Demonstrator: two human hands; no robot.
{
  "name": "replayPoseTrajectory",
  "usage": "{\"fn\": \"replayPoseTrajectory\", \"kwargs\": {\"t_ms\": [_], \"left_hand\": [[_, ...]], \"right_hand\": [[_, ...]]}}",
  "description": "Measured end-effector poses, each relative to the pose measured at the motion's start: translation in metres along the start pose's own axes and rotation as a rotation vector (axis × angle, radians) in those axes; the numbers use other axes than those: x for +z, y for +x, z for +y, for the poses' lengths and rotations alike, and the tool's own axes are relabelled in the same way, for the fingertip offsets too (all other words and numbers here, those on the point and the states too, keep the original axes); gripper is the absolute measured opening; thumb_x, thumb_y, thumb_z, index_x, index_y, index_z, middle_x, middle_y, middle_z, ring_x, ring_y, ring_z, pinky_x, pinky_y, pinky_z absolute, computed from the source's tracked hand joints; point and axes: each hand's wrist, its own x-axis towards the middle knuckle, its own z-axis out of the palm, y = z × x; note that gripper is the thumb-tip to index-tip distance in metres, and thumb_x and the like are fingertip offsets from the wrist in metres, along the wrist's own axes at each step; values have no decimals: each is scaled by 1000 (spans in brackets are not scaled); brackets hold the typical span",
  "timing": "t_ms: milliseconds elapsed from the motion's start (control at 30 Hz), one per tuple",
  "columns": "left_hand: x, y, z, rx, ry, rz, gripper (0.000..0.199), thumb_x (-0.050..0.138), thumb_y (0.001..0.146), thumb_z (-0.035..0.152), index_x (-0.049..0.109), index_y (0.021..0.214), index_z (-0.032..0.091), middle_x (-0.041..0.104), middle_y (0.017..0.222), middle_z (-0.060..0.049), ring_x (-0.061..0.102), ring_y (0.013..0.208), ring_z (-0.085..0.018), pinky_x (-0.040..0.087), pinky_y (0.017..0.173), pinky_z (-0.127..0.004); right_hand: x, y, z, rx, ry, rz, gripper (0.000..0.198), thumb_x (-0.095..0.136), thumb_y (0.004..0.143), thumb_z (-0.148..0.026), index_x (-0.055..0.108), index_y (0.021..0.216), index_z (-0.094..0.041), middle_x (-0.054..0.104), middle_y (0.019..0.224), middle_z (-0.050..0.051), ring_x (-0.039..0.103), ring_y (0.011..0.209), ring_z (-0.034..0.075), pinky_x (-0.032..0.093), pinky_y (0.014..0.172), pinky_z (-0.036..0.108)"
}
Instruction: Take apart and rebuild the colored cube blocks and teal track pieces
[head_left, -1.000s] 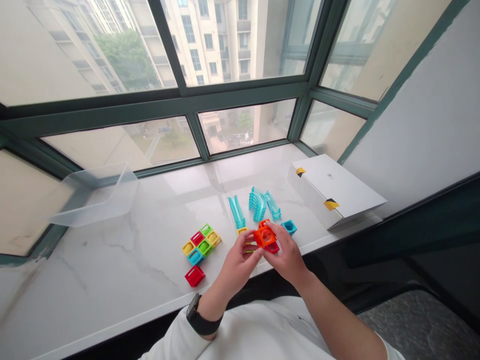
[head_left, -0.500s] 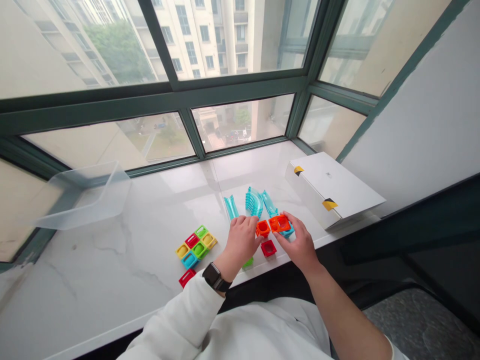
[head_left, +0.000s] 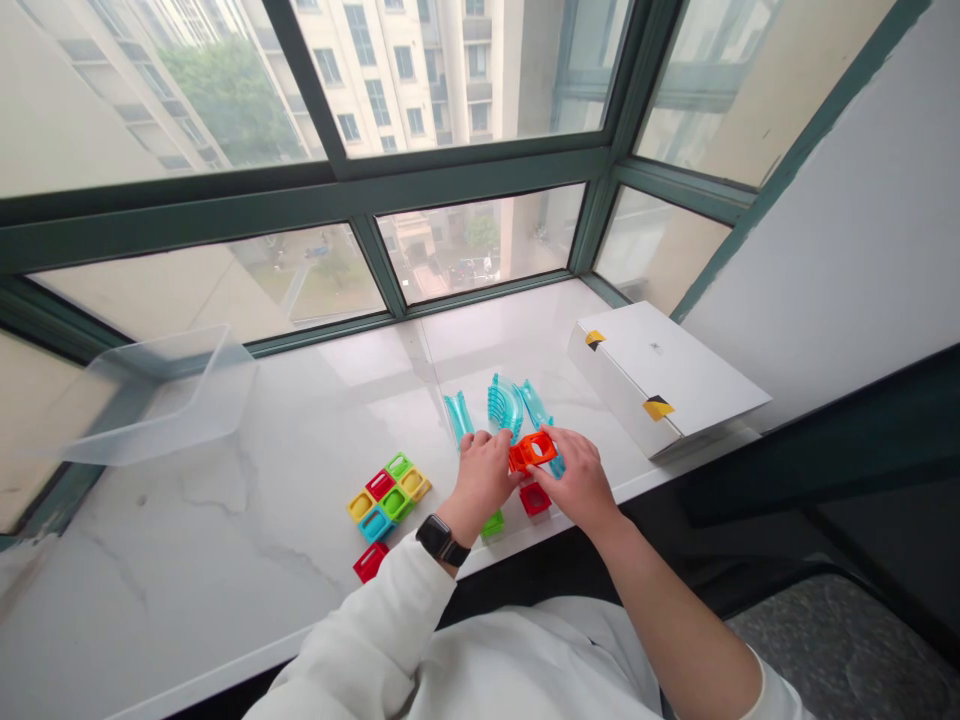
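Note:
My left hand (head_left: 484, 475) is closed on an orange marble-run block (head_left: 519, 459). Another orange block (head_left: 539, 448), with a round opening, is pinched in my right hand (head_left: 582, 482); the two blocks meet or overlap, and I cannot tell whether they are joined. Just below them lies a red block (head_left: 535, 499) on the white marble-patterned sill. A green block (head_left: 492, 524) shows partly beneath my left wrist. Beyond my fingers lie clear blue track pieces: a straight one (head_left: 459, 418), a curved one (head_left: 505, 403) and another (head_left: 534, 402) partly behind my right hand.
Left of my hands sits a cluster of several coloured blocks (head_left: 394, 502), with a red block (head_left: 370, 562) near my sleeve. A clear plastic bin (head_left: 172, 400) stands at the far left. A white box (head_left: 660, 360) with yellow-black tape is at the right, by the window frame.
My right hand has moved left, bringing its orange block against or over the one in my left hand. My left hand stays nearly in place.

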Motion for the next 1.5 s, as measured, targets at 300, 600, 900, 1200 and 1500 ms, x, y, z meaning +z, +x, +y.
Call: {"fn": "replayPoseTrajectory", "kwargs": {"t_ms": [300, 600, 900, 1200, 1500], "left_hand": [[5, 2, -2, -27, -15, -7, 54, 81, 82, 32, 56, 129, 23, 76, 112, -9, 61, 112, -33, 34, 104, -47], [3, 2, -1, -42, -2, -23, 43, 79, 83, 34, 59, 119, 23, 76, 108, -9, 61, 110, -32, 35, 101, -46], [4, 1, -2, -32, -8, -19, 30, 80, 83, 32, 63, 106, 24, 76, 101, -10, 61, 107, -33, 36, 98, -48], [5, 2, -3, -39, 8, -18, 28, 81, 81, 31, 62, 101, 24, 75, 98, -8, 60, 105, -32, 36, 96, -46], [5, 2, -3, -36, 19, -25, 26, 79, 82, 31, 62, 101, 23, 76, 97, -8, 61, 104, -32, 36, 94, -44]], "right_hand": [[3, 10, -13, 7, -10, -82, 57, 71, 87, -30, 61, 142, -20, 72, 133, 15, 63, 128, 35, 42, 114, 56], [9, 13, -14, 0, -37, -119, 56, 69, 85, -25, 63, 141, -21, 73, 133, 13, 63, 126, 34, 40, 115, 55], [9, 13, -14, 13, -34, -120, 56, 68, 84, -24, 64, 139, -21, 74, 130, 12, 64, 123, 33, 39, 115, 55], [11, 12, -13, 12, -31, -120, 55, 69, 84, -25, 64, 138, -21, 75, 130, 12, 66, 122, 33, 36, 118, 57], [11, 11, -12, 24, -23, -143, 55, 68, 86, -28, 63, 141, -21, 74, 132, 12, 64, 126, 31, 30, 122, 59]]}}
